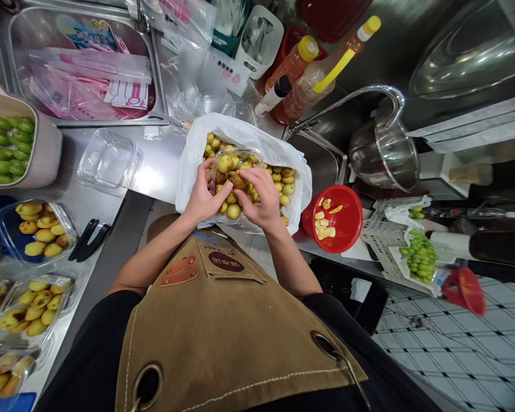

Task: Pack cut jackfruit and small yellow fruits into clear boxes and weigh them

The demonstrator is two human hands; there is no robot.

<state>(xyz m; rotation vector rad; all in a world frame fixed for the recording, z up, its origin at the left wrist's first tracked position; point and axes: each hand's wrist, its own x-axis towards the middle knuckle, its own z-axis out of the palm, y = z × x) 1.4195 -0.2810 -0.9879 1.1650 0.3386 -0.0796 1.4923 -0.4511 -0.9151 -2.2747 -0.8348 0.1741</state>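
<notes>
A white plastic bag lies open on the steel counter, filled with several small yellow fruits. A clear plastic box, partly filled with the same fruits, is tilted inside the bag. My left hand grips the box's near left side with curled fingers. My right hand is closed over fruits at the box's open mouth; which fruit it holds is hidden.
An empty clear box sits left of the bag. Filled fruit boxes line the left counter, beside a tub of green fruits. A red bowl with peel bits, a steel pot and bottles stand right.
</notes>
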